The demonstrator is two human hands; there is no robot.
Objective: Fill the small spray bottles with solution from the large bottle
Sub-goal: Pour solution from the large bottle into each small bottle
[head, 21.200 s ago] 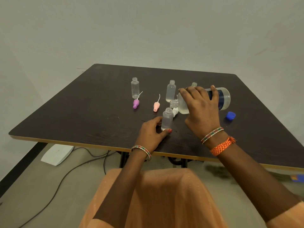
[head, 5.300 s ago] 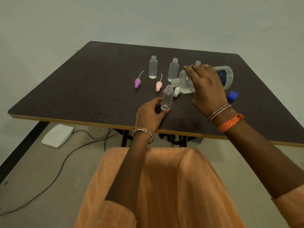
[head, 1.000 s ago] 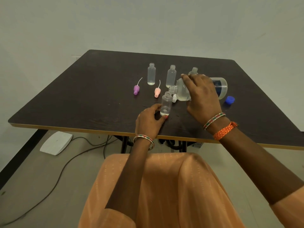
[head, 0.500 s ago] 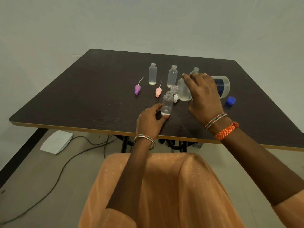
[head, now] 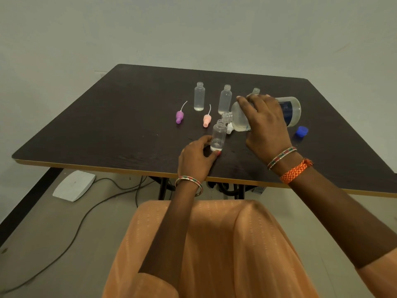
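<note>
Solution is pooling low in the small spray bottle (head: 218,135) the left hand (head: 196,157) is gripping; right hand (head: 265,123) is clasping the tilted large bottle (head: 291,108); nozzles are lying unfitted.

Dim, even indoor light, soft shadows, sharp centre — wide-angle bowing at edges, slight grain

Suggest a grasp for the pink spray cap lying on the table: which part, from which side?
Take the pink spray cap by its stubby body, not the thin dip tube that points away toward the far edge. It lies flat on the table, so come from above and pinch across its width. The left hand is nearer but holds the small bottle; the left approach looks free.
</note>
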